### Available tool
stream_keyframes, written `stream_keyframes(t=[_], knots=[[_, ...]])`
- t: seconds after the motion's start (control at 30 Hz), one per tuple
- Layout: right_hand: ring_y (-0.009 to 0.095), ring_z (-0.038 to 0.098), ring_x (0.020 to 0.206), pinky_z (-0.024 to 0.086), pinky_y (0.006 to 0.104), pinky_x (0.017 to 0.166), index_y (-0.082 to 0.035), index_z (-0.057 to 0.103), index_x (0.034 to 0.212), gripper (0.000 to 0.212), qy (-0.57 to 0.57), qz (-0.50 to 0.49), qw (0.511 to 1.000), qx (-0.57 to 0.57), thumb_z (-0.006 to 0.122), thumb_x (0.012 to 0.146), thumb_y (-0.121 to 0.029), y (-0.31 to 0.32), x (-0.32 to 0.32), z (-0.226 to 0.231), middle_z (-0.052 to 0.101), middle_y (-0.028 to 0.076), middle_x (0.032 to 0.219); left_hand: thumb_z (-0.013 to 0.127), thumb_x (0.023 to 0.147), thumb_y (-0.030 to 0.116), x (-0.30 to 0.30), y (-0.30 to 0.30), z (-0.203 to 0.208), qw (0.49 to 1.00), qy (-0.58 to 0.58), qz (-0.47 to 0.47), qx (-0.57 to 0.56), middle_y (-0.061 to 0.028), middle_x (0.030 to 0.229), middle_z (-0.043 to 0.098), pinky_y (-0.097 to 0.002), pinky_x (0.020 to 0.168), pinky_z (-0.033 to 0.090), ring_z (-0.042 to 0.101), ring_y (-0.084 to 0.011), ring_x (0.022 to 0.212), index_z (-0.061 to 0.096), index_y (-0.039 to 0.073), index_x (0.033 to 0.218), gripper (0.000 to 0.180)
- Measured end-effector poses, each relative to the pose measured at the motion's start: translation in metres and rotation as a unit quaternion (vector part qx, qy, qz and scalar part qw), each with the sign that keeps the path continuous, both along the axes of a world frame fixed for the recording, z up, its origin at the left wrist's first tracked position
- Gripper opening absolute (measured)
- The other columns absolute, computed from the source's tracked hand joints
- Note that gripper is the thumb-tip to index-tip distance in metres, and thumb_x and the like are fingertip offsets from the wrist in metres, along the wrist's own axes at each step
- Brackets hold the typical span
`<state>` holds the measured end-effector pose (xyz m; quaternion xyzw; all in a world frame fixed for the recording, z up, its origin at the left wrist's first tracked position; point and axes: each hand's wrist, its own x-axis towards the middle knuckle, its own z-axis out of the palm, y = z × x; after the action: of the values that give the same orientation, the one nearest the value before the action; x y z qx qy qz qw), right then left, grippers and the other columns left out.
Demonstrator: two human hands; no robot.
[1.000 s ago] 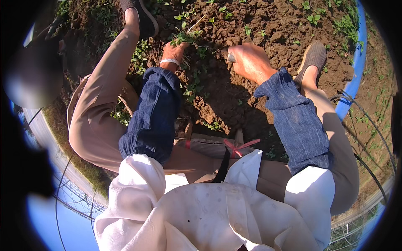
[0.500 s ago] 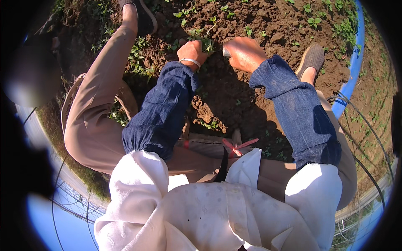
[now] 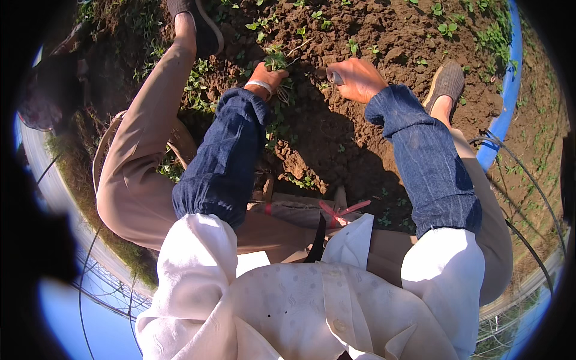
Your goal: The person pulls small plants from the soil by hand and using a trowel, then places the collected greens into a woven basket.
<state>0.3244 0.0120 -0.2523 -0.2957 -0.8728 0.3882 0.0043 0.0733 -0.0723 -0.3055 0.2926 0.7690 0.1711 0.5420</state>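
My left hand (image 3: 267, 78), with a white band at the wrist, is closed round a small bunch of weeds (image 3: 275, 60). Green leaves stick out above the fingers, and pale roots hang on the other side. To its right, my right hand (image 3: 360, 81) is closed round a grey, rounded handle end (image 3: 336, 78); the rest of that object is hidden by the hand and shadow. Both hands are just above brown, clumpy soil (image 3: 384, 36), apart from each other. Small green seedlings (image 3: 447, 29) grow in the soil beyond them.
A blue hose (image 3: 510, 90) curves along the right side. My shoes stand on the soil at the far left and right. Under my legs is a low wooden seat (image 3: 294, 201) with a red tie (image 3: 342, 212). A person (image 3: 51, 90) shows blurred at the left edge.
My left hand has drawn back slightly and turned, and the weeds with their roots now show clear of the ground. My right hand has moved a little right, away from it.
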Motion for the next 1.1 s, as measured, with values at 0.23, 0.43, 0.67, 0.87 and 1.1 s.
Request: stream_keyframes(t=[0.23, 0.43, 0.67, 0.87, 1.1], knots=[[0.025, 0.057, 0.055, 0.043, 0.0403, 0.052, -0.004, 0.061, 0.082, 0.007, 0.017, -0.014, 0.996, -0.085, 0.060, 0.076, -0.003, 0.005, -0.001, -0.011, 0.058, 0.010, 0.062, 0.075, 0.078, 0.017, -0.031, -0.008, -0.002, 0.991, -0.045, 0.099, -0.082, -0.0069, 0.089, 0.064, -0.0335, 0.055, 0.047, 0.062, -0.0191, 0.073, 0.061, 0.000, 0.102, 0.032], [0.024, 0.051, 0.050, 0.042, 0.0398, 0.048, -0.003, 0.054, 0.070, 0.008, 0.029, 0.023, 0.997, -0.073, 0.054, 0.076, 0.000, 0.018, -0.007, -0.011, 0.052, 0.009, 0.058, 0.078, 0.077, 0.018, -0.005, 0.008, 0.019, 0.979, -0.046, 0.165, -0.110, -0.0054, 0.083, 0.058, -0.0325, 0.050, 0.046, 0.055, -0.0174, 0.061, 0.050, 0.003, 0.107, 0.044], [0.027, 0.060, 0.059, 0.046, 0.0402, 0.054, -0.005, 0.058, 0.073, 0.006, 0.003, -0.022, 0.994, -0.106, 0.058, 0.079, -0.007, 0.012, -0.021, -0.013, 0.060, 0.009, 0.066, 0.075, 0.079, 0.010, 0.004, 0.005, 0.039, 0.954, -0.107, 0.254, -0.116, -0.0043, 0.081, 0.060, -0.0312, 0.048, 0.045, 0.056, -0.0154, 0.058, 0.051, 0.006, 0.100, 0.032], [0.015, 0.058, 0.070, 0.047, 0.0331, 0.068, -0.004, 0.064, 0.086, 0.019, -0.004, -0.138, 0.957, -0.254, 0.063, 0.088, -0.023, 0.017, 0.001, -0.020, 0.064, 0.004, 0.075, 0.074, 0.080, 0.015, -0.005, 0.005, 0.042, 0.932, -0.203, 0.296, -0.055, -0.0010, 0.080, 0.059, -0.0276, 0.054, 0.049, 0.051, -0.0112, 0.059, 0.057, 0.006, 0.099, 0.027], [0.025, 0.053, 0.060, 0.043, 0.0434, 0.060, -0.001, 0.054, 0.072, 0.017, -0.055, -0.089, 0.977, -0.188, 0.054, 0.082, -0.014, 0.008, -0.029, 0.014, 0.056, 0.012, 0.067, 0.065, 0.089, 0.017, -0.006, -0.019, 0.044, 0.994, -0.069, -0.029, 0.075, -0.0069, 0.098, 0.066, -0.0296, 0.068, 0.052, 0.063, -0.0175, 0.085, 0.056, 0.002, 0.112, 0.029]])
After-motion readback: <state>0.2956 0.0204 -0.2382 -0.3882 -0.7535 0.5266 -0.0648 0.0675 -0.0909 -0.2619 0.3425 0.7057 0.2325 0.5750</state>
